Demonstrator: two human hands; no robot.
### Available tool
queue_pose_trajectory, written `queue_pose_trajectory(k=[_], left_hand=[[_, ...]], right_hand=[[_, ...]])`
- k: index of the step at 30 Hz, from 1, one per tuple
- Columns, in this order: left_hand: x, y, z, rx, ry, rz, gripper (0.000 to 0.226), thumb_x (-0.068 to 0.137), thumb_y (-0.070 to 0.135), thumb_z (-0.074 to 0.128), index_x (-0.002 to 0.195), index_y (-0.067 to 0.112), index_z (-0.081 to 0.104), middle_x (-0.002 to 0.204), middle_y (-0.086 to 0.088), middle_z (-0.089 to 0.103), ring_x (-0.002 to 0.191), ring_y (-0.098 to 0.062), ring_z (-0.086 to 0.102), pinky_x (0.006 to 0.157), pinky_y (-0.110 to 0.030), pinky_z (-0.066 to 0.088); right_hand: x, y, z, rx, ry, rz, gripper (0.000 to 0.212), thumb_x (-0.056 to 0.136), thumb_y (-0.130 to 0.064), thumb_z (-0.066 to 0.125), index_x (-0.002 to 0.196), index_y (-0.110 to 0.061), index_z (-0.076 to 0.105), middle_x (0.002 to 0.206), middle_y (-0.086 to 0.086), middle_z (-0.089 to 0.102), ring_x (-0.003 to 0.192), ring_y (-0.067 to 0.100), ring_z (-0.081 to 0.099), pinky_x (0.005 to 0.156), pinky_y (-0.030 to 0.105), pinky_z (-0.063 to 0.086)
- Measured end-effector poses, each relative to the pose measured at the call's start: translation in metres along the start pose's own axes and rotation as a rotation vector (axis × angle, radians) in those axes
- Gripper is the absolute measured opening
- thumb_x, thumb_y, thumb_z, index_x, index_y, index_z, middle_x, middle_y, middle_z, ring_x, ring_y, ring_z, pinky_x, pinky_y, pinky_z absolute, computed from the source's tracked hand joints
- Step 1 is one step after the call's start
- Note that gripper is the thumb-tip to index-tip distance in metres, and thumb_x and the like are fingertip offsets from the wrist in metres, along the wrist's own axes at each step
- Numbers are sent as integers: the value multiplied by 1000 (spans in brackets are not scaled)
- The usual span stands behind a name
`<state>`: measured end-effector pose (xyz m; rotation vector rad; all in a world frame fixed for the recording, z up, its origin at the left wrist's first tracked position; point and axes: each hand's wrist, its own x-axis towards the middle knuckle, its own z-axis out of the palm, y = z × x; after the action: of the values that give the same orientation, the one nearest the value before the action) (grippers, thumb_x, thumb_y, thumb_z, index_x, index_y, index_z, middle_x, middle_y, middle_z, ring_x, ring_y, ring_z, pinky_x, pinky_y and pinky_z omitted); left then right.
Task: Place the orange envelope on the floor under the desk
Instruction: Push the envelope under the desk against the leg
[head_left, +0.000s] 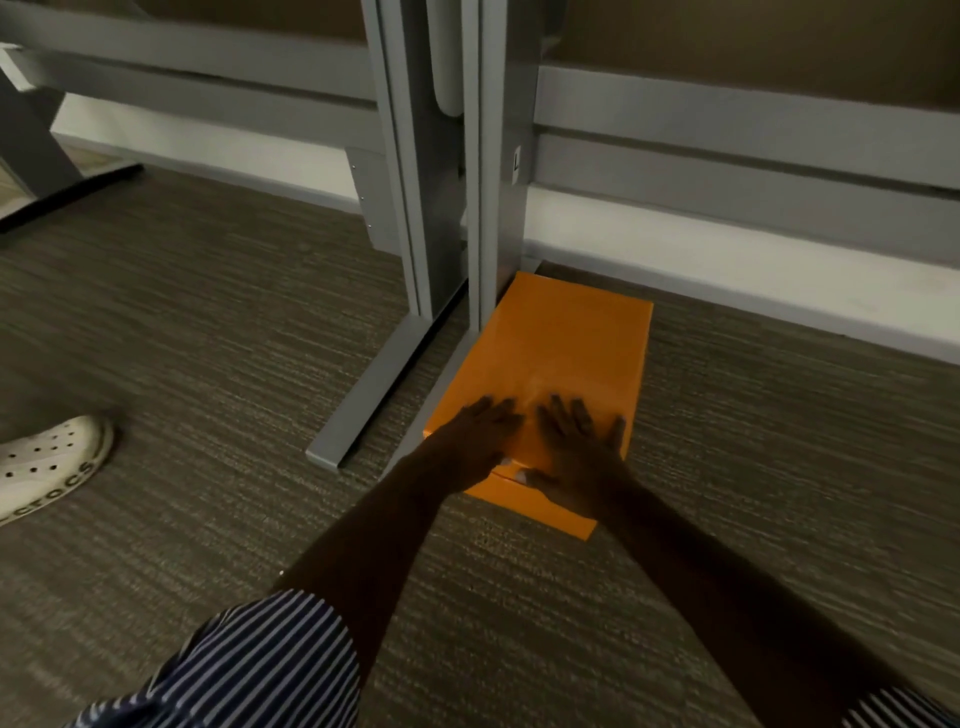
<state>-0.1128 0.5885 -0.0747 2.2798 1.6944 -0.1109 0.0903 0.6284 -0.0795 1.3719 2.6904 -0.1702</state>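
Observation:
The orange envelope (556, 353) lies flat on the carpet beside a grey desk leg (493, 197), its far end close to the wall. My left hand (475, 441) and my right hand (576, 447) both rest palm down on its near half, fingers spread, side by side. Neither hand grips it. The envelope's near flap shows below my hands. Its left edge runs along the foot of the desk leg.
A second grey desk leg with a long flat foot (363, 395) stands just left. Grey rails (727, 156) and a white baseboard (727, 270) run along the wall behind. A white clog (47, 462) sits on the carpet at the left edge.

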Motion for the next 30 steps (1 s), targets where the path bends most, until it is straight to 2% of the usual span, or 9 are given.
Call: queue_pose_trajectory(k=[4,8,12,15,19,23,26,28,30], left_hand=[[9,-1,2,-15,39,-51,67,103,32,46,157,12,12,167,-10,2,154,-37,0,124,-55,10],[13,1,3,8,15,-63,81,97,62,22,158,13,-1,167,-9,-9,154,-33,-9,124,-51,1],[20,-10,14,28,110,-1,79,98,65,7,152,11,27,158,-18,34,142,-46,35,110,-63,32],[23,-10,12,-3,90,-16,73,100,62,11,149,11,30,154,-19,42,137,-47,42,104,-65,39],[23,-9,12,-2,107,8,95,88,74,-6,156,13,18,165,-13,15,151,-40,11,121,-56,14],[28,-7,16,4,107,-23,92,91,73,-3,156,13,24,164,-13,20,150,-41,16,119,-60,18],[27,-1,7,5,67,-64,100,80,78,-8,159,18,6,168,-6,-1,154,-31,-3,124,-50,3],[22,3,-2,4,74,-37,98,83,74,-6,158,13,14,167,-11,8,153,-36,8,122,-53,12],[21,2,-4,84,94,-11,85,99,59,-1,147,4,42,153,-21,42,138,-46,42,106,-62,40]], right_hand=[[20,1,5,-56,5,24,99,84,-80,24,159,-21,-3,166,4,-10,152,33,-6,107,79,6],[29,4,11,-73,35,33,116,67,-89,-14,159,-20,1,166,7,-5,152,36,-2,104,80,4],[34,8,22,-65,93,12,96,82,-80,18,154,-17,30,162,13,23,148,40,21,99,82,14],[37,10,18,-67,87,18,96,82,-78,18,155,-17,28,163,13,20,148,41,18,100,82,12],[35,10,14,-76,89,9,98,80,-76,7,158,-17,18,165,13,9,150,40,8,103,81,8],[34,10,14,-88,98,12,98,80,-74,10,156,-15,25,164,14,16,149,41,15,101,82,11],[34,11,15,-88,85,8,101,77,-75,4,159,-18,11,166,12,3,151,40,3,102,81,4],[34,11,15,-94,87,15,100,77,-76,5,159,-18,12,166,12,4,151,40,4,102,81,6],[34,11,13,-101,61,21,100,77,-77,6,159,-19,9,166,11,1,151,39,2,102,81,5]])
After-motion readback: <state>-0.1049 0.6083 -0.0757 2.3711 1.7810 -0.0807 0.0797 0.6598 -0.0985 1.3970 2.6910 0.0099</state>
